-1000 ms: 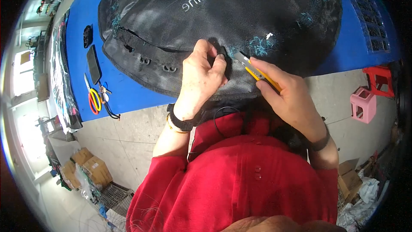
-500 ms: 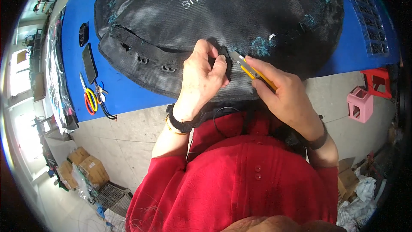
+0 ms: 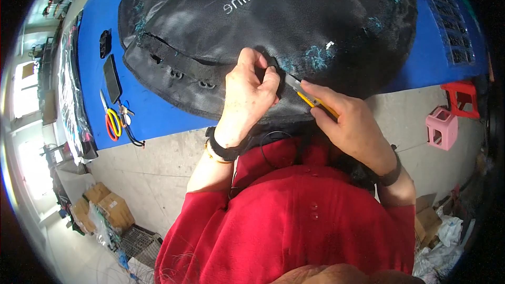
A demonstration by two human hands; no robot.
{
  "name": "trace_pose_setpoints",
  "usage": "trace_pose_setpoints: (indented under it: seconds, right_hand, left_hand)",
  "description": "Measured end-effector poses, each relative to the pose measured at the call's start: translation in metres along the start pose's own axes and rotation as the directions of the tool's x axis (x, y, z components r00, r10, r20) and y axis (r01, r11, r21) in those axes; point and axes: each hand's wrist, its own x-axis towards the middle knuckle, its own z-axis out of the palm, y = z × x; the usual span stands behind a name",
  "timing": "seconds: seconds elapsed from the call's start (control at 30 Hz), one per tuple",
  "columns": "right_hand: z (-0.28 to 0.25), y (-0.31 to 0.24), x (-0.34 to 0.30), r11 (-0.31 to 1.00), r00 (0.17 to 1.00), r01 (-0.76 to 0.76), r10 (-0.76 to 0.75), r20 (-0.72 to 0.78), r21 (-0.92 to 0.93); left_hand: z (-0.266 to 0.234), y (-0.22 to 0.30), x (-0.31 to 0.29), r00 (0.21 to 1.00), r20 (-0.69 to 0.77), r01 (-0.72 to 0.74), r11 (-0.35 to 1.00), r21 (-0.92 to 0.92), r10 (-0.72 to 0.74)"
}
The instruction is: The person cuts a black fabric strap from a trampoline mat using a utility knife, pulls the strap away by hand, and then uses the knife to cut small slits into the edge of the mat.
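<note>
L hand pinched bag nr its front edge; bag on table. R fingers wrapped cutter over bag. Prob. best: cloth taut, blade clear of L thumb.

1. The place appeared to be a workshop, or perhaps a small factory room.
2. There was a large blue work table, where scissors lay and a yellow cutter knife was held over black mesh fabric.
3. The grey floor looked like concrete.
4. Cardboard boxes were gathered at the left, near a wire basket.
5. One red stool and one pink stool, both simple, stood at the right.
6. Bright windows lined the left wall.
</note>
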Motion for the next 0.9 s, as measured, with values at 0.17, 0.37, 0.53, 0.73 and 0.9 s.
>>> trace_pose_setpoints:
  seconds: [0.17, 0.37, 0.53, 0.73, 0.9]
  right_hand:
    - [0.001, -0.001, -0.002, 1.000, 1.000, -0.006, 0.006, -0.004, -0.013]
    - [-0.003, 0.003, -0.002, 0.998, 0.999, 0.039, -0.039, -0.012, 0.039]
    - [-0.005, 0.002, 0.006, 0.996, 0.995, 0.070, -0.066, -0.068, 0.054]
    - [0.006, 0.003, 0.023, 0.994, 0.987, 0.098, -0.091, -0.130, 0.054]
    - [0.012, 0.006, 0.030, 0.992, 0.985, 0.111, -0.103, -0.141, 0.053]
  left_hand:
    - [0.002, 0.014, -0.002, 1.000, -0.022, -0.001, 0.994, 0.105, 0.003]
    - [0.001, -0.001, 0.001, 0.999, -0.034, -0.036, 0.997, 0.068, 0.038]
    - [0.001, -0.004, 0.001, 0.999, -0.037, -0.026, 0.999, 0.046, 0.027]
    - [0.001, -0.003, 0.001, 0.999, -0.027, -0.022, 0.999, 0.034, 0.023]
    - [0.000, -0.001, 0.000, 0.999, -0.022, -0.023, 0.999, 0.025, 0.024]
